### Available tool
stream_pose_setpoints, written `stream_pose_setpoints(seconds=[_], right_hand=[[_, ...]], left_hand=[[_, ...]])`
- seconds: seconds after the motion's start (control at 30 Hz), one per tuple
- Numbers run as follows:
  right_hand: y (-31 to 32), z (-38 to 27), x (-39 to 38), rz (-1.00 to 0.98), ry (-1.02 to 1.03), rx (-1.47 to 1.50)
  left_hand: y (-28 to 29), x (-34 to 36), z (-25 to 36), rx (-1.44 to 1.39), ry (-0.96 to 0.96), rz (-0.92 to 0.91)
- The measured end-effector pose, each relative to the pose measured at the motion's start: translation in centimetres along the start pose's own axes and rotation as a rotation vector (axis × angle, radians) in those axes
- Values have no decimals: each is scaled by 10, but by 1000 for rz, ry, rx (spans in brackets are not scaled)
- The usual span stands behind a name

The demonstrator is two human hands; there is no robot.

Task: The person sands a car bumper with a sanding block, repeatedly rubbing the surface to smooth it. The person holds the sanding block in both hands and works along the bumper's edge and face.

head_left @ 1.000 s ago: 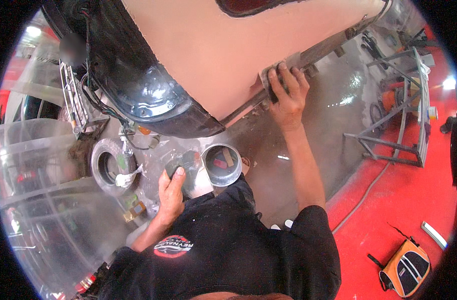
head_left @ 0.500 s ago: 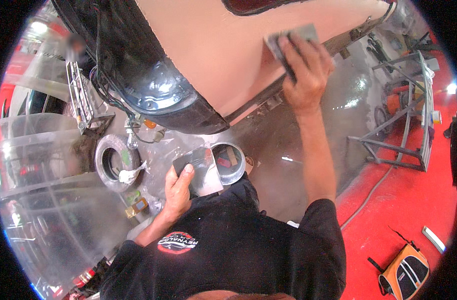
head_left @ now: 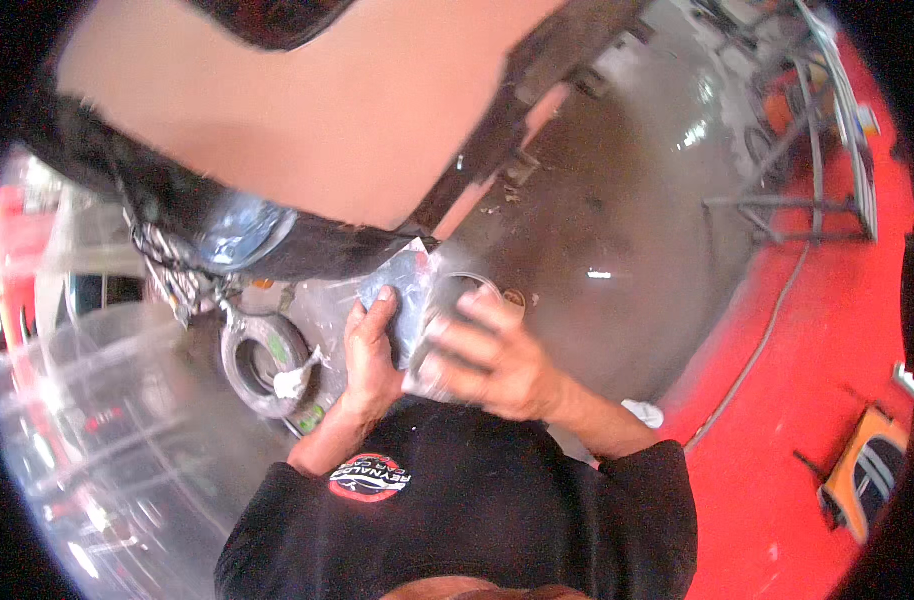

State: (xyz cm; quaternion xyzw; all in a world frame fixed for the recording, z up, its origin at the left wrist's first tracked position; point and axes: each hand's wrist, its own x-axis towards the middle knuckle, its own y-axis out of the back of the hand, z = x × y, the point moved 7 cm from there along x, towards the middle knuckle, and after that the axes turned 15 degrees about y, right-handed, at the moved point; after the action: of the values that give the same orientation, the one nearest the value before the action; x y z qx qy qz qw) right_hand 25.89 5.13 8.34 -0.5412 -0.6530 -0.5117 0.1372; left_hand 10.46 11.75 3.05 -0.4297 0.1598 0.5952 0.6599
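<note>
My left hand grips a flat blue-grey plate, its thumb lying over the near face. My right hand, smeared by motion, is held against the plate's right side. Its fingers are bent over a flat grey spreader, which they partly hide. Behind the right hand shows the rim of a round metal can; the rest of it is covered. Just beyond both hands is the lower corner of a peach-coloured car body panel with a dark edge, and neither hand touches it.
A headlight with loose wires sits at the panel's left end. A tire lies on the floor at left, beside clear plastic sheeting. To the right are a metal stand, a cable on the red floor and an orange-black bag.
My right hand has left the panel and come down to the left hand's plate, bringing the spreader with it. The view has shifted, so the panel now sits further left.
</note>
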Motion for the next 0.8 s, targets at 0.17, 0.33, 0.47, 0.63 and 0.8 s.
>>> stream_pose_setpoints(seconds=[0.17,0.33,0.47,0.63,0.8], right_hand=[[4,27,-69,49,-208,-196],[41,58,-98,66,-377,-293],[41,34,-68,20,-285,-212],[33,18,-72,-141,-272,-84],[61,-12,-33,96,-155,-68]], left_hand=[[-11,6,-18,17,137,-103],[-40,-19,7,231,-218,20],[-81,-19,-10,1021,-594,38],[-75,-14,11,556,-619,134],[-56,2,-7,146,-311,91]])
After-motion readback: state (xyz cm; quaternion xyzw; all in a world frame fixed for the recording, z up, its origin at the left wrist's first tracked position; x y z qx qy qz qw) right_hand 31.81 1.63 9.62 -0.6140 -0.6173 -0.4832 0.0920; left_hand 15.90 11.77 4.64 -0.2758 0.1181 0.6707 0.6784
